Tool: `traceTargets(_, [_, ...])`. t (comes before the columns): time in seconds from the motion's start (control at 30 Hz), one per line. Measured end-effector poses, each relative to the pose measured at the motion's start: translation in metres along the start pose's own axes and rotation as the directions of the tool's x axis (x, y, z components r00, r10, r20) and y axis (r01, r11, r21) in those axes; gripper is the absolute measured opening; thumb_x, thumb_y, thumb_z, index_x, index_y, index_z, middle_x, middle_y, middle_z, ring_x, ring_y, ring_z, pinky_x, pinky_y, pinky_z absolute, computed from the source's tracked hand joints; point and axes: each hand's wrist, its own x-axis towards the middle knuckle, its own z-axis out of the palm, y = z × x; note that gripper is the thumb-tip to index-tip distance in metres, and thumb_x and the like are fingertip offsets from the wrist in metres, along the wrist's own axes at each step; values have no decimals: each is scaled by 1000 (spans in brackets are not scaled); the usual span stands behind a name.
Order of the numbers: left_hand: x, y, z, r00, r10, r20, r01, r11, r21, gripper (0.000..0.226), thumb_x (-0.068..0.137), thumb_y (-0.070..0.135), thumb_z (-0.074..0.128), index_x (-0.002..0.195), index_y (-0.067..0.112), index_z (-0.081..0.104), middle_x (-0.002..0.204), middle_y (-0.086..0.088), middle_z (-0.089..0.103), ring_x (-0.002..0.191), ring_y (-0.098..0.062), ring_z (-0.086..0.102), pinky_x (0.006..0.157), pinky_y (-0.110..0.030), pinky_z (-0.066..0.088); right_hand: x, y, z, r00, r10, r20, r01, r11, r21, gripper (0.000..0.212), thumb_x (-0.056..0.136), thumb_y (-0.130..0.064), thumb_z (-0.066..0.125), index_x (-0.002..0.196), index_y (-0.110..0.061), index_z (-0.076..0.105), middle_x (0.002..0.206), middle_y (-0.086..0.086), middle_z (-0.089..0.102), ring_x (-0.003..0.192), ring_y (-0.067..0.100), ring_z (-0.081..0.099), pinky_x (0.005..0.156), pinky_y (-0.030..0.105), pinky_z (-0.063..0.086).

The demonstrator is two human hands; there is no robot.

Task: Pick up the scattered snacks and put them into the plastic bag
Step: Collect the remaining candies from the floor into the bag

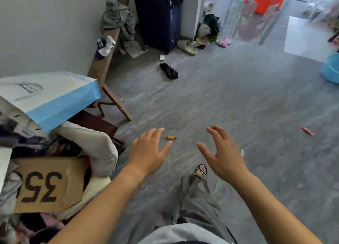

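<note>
A cardboard box (45,183) printed with 350 lay at the left among piled clothes, its inside hidden from the head camera. Above it a white and blue paper bag (51,99) rested on the heap, its contents not visible. At the right edge sat part of a blue basin (331,69), and what it held could not be told. On the grey tiled floor (229,97) lay a small candy (170,137) in a shiny gold wrapper with twisted ends. Its long axis ran nearly left to right across the view, the right end a little lower. It sat between the 2 hands, just beyond the left hand's thumb tip and apart from it. The left hand (149,152) hovered palm down with fingers straight and relaxed, gripping nothing. The right hand (222,155) was spread wide with fingers slightly bent, likewise empty. Well to the right, a red wrapped snack (307,130) lay on the floor, its long axis slanting from upper left to lower right. A sandalled foot (201,171) showed below the hands.
</note>
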Motion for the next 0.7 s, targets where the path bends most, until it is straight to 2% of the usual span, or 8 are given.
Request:
traceTargets(0.03, [18, -3, -1, 999, -36, -5, 36, 999, 10, 73, 81, 65, 19, 136, 23, 40, 136, 1, 48, 125, -21, 45, 97, -38, 38, 29, 2, -2, 999, -25, 48, 25, 1000, -6, 63, 87, -53, 44, 139, -20, 31, 148, 0, 27, 136, 18, 25, 109, 33, 26])
traceTargets(0.1, [52, -13, 0, 993, -115, 5, 115, 993, 19, 63, 88, 60, 30, 136, 22, 39, 137, 0, 47, 126, -22, 44, 98, -39, 38, 81, 4, -2, 987, -72, 142, 76, 997, -21, 62, 87, -52, 44, 139, -20, 31, 148, 0, 28, 135, 20, 26, 109, 35, 27])
traceTargets(0.23, [121, -42, 5, 971, -225, 75, 224, 974, 29, 54, 92, 50, 40, 138, 22, 36, 140, -2, 45, 127, -24, 43, 98, -41, 39, 173, 8, 15, 951, -210, 226, 222, 975, -30, 53, 87, -48, 49, 132, -19, 42, 138, 0, 43, 119, 23, 47, 97, 35, 37])
traceTargets(0.33, [174, -78, 35, 948, -279, 155, 279, 960, 23, 54, 92, 50, 39, 139, 22, 34, 142, -4, 42, 129, -25, 41, 100, -43, 38, 231, 22, 51, 929, -236, 285, 252, 968, -20, 51, 88, -47, 49, 131, -20, 43, 136, -1, 45, 121, 21, 45, 97, 33, 37])
traceTargets(0.5, [262, -145, 150, 950, -232, 209, 216, 972, 94, 53, 92, 48, 40, 137, 21, 36, 141, -4, 43, 128, -25, 41, 100, -40, 37, 311, 87, 177, 933, -239, 270, 255, 967, -26, 47, 89, -42, 51, 128, -16, 46, 132, 2, 48, 120, 23, 45, 96, 34, 37])
traceTargets(0.7, [353, -221, 356, 944, -179, 277, 140, 978, 156, 52, 92, 47, 41, 136, 21, 38, 139, -4, 45, 125, -28, 43, 100, -43, 38, 380, 211, 376, 929, -193, 315, 215, 976, -36, 45, 89, -41, 51, 126, -16, 48, 130, 6, 50, 118, 28, 46, 93, 41, 42])
